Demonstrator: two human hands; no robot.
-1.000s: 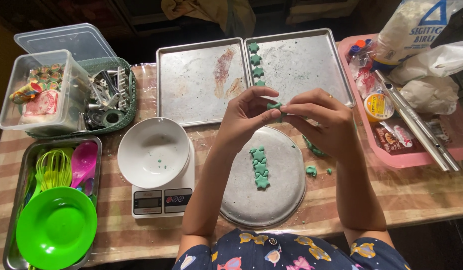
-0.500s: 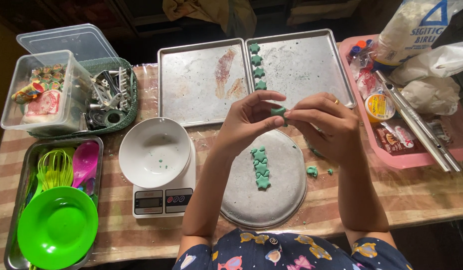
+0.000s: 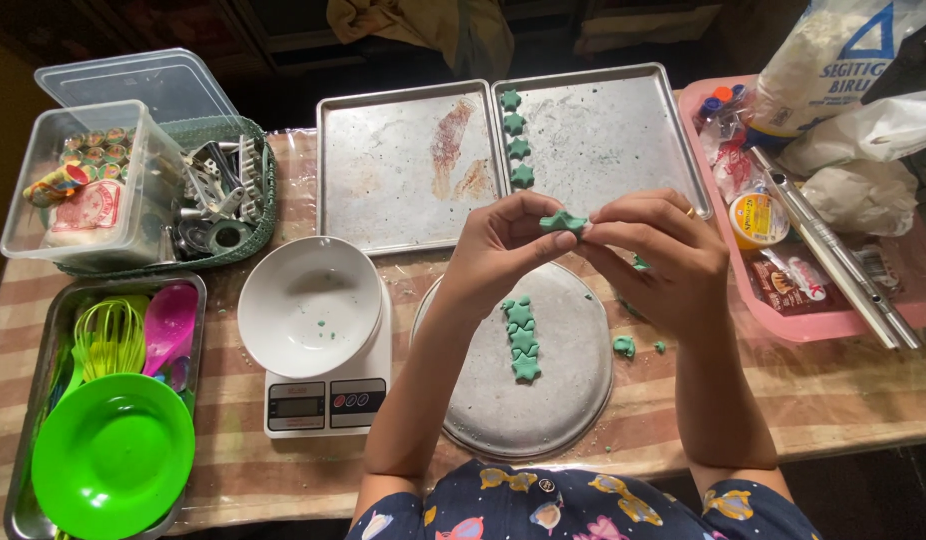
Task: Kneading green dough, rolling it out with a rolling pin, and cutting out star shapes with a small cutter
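Both my hands meet above the table and pinch one green star-shaped dough piece (image 3: 562, 221). My left hand (image 3: 503, 250) grips its left side, my right hand (image 3: 653, 255) its right side. Below them sits a round metal plate (image 3: 558, 400) with a short column of green dough stars (image 3: 522, 340). Several more green stars (image 3: 516, 137) lie in a column on the right baking tray (image 3: 613, 130). Small green dough scraps (image 3: 624, 346) lie on the table beside the plate.
A second baking tray (image 3: 403, 170) lies left of the first. A white bowl (image 3: 308, 305) stands on a kitchen scale (image 3: 328, 400). At left are a tray with green plate (image 3: 113, 455), a basket of metal cutters (image 3: 218, 200) and plastic boxes (image 3: 83, 180). A pink tray (image 3: 833, 320) with bags is at right.
My hands have shifted slightly toward me with the dough star between them, and the fingers have turned the piece. Everything on the table stays put.
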